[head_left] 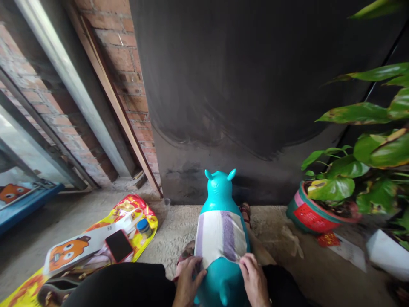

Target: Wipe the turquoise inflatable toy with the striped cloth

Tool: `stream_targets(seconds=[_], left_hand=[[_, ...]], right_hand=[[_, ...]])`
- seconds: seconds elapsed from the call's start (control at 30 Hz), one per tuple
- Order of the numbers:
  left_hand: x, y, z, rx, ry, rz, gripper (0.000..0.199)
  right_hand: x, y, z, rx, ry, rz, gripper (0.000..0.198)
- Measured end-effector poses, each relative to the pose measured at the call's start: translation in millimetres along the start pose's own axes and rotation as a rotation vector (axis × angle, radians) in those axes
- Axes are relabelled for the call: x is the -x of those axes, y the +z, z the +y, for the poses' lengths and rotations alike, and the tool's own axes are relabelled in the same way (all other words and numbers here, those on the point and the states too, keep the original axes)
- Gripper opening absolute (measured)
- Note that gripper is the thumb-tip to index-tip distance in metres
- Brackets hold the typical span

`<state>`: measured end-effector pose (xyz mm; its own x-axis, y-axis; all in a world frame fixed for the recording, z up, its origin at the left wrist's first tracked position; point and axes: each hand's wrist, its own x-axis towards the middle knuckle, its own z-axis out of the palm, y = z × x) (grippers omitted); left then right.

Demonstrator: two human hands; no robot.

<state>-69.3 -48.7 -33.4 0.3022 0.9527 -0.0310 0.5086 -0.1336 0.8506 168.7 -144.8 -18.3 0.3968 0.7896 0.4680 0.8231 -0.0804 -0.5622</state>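
A teal inflatable animal toy (220,189) with two small ears stands on the floor between my knees, its head toward the dark panel and its tail toward me. Over its back lies a white cloth (212,236) with purple stripes. My left hand (189,279) is at the cloth's near left corner, thumb and fingers closed on its edge against the toy's side. At the near right corner, my right hand (254,277) pinches the cloth's edge between thumb and fingers. The toy's legs are hidden.
To the left, a yellow-red plastic sheet (148,238) holds a phone (119,246), a blue-lidded jar (143,228) and a white bag with an orange cartoon face (68,251). A potted plant (319,211) stands at right. A dark panel (249,85) rises ahead.
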Motion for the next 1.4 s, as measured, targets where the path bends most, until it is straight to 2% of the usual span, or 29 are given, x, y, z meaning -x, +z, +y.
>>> stream_targets(seconds=[0.23, 0.37, 0.5, 0.73, 0.83, 0.93, 1.03, 1.1, 1.23, 1.3, 1.4], left_hand=[[-0.2, -3.6, -9.3, 0.006, 0.016, 0.049, 0.053], [0.2, -10.6, 0.9, 0.02, 0.003, 0.095, 0.056], [0.5, -37.5, 31.9, 0.027, 0.033, 0.066, 0.045], [-3.5, -116.1, 105.1, -0.084, 0.204, -0.09, 0.032], [-15.8, -135.2, 130.3, -0.13, 0.268, -0.074, 0.032], [-36.8, -139.6, 144.6, -0.18, 0.304, -0.045, 0.034], [-68.3, -130.6, 145.1, -0.247, 0.335, -0.046, 0.034], [-93.5, -118.0, 139.9, -0.303, 0.329, -0.03, 0.031], [-130.3, -82.0, 124.6, -0.356, 0.236, 0.08, 0.034], [-130.9, -60.1, 113.3, -0.342, 0.204, 0.124, 0.038], [-110.7, -22.4, 86.5, -0.315, 0.186, 0.105, 0.038]], right_hand=[[-3.2, -12.7, -9.4, 0.098, -0.054, 0.072, 0.036], [-15.8, -24.4, -21.4, 0.136, -0.139, 0.101, 0.031], [-28.9, -44.8, -31.2, 0.131, -0.214, 0.154, 0.025], [-62.6, -100.6, -53.0, 0.069, -0.302, 0.125, 0.017], [-81.7, -118.1, -59.7, 0.08, -0.294, 0.047, 0.019], [-102.5, -124.7, -58.6, 0.073, -0.23, -0.098, 0.027], [-130.1, -116.2, -47.7, 0.112, -0.153, -0.225, 0.033], [-152.1, -100.4, -36.1, 0.154, -0.113, -0.247, 0.034], [-181.8, -50.8, -14.0, 0.233, -0.002, -0.124, 0.038], [-177.7, -22.0, -8.5, 0.252, 0.047, -0.054, 0.045], [-146.6, 21.0, -7.1, 0.245, 0.06, -0.041, 0.053]])
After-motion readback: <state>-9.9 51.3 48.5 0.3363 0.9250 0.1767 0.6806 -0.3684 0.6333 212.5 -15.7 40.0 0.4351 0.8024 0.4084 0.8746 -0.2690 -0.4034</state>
